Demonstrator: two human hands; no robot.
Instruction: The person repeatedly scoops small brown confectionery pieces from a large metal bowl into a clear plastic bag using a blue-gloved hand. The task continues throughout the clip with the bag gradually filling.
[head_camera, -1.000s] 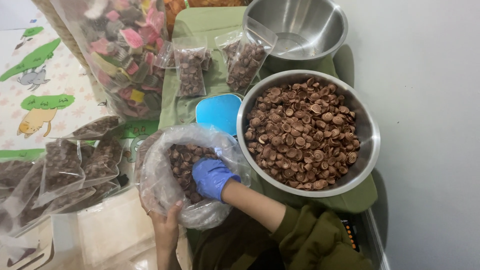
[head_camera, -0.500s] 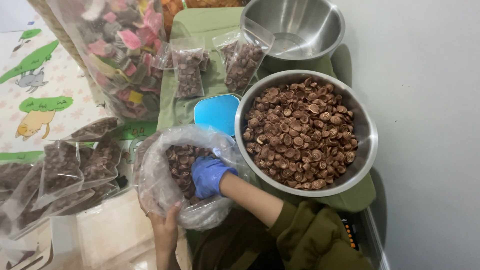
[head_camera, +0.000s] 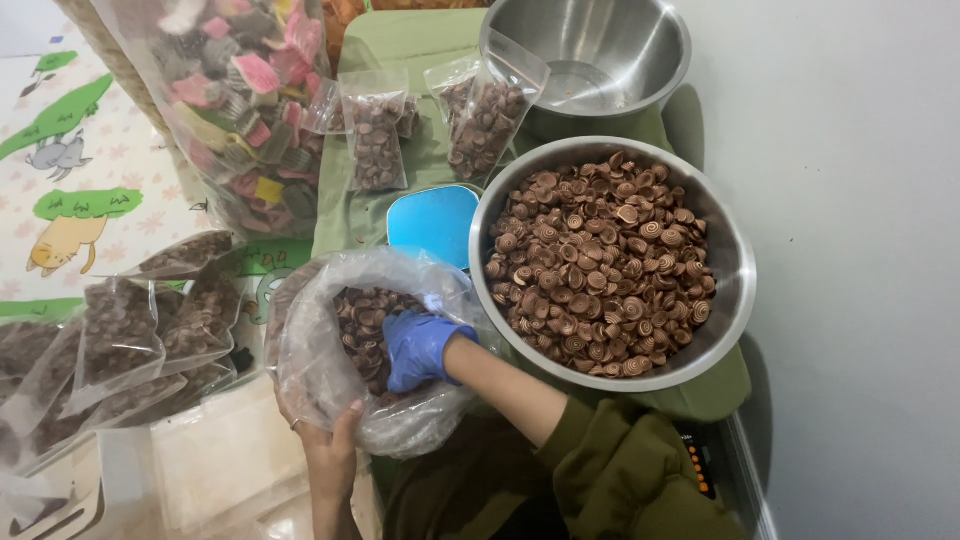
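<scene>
Little moved since earlier: gloved right hand (head_camera: 418, 347) stayed buried in clear plastic bag (head_camera: 330, 345) of brown swirl snacks (head_camera: 362, 318), fingers curled, grasp unclear. Bare left hand (head_camera: 325, 440) gripped bag's lower edge, beside steel bowl (head_camera: 728, 300).

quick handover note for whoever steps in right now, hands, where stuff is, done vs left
Right hand, in a blue glove, is inside the clear plastic bag, on the brown swirl cookies.
Left hand, bare, grips the bag from below.
Full steel bowl of the same cookies sits to the right; empty steel bowl behind it.
Done: small filled bags at the back and on the left.
Left: the full bowl's cookies are unbagged.
</scene>
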